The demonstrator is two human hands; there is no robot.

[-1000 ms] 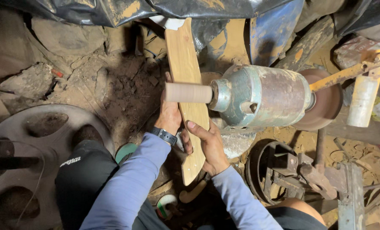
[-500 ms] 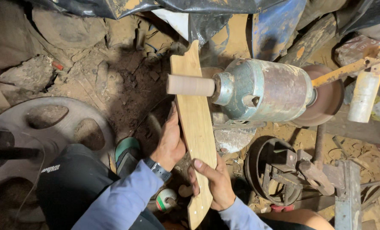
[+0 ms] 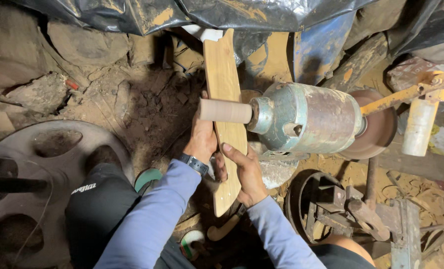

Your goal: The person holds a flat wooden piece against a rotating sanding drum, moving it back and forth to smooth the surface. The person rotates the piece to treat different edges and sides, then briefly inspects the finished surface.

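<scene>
Since the earlier frames, wooden board (image 3: 225, 99) pushed forward again, far end now near black plastic sheet (image 3: 261, 12). Head view: left hand (image 3: 202, 142) fingers curled around board's left edge; right hand (image 3: 244, 172) fingers wrapped over its near half. Board passes beneath tan sanding drum (image 3: 225, 110) of rusted motor (image 3: 309, 119). Metal wheel (image 3: 27, 174) lies left.
</scene>
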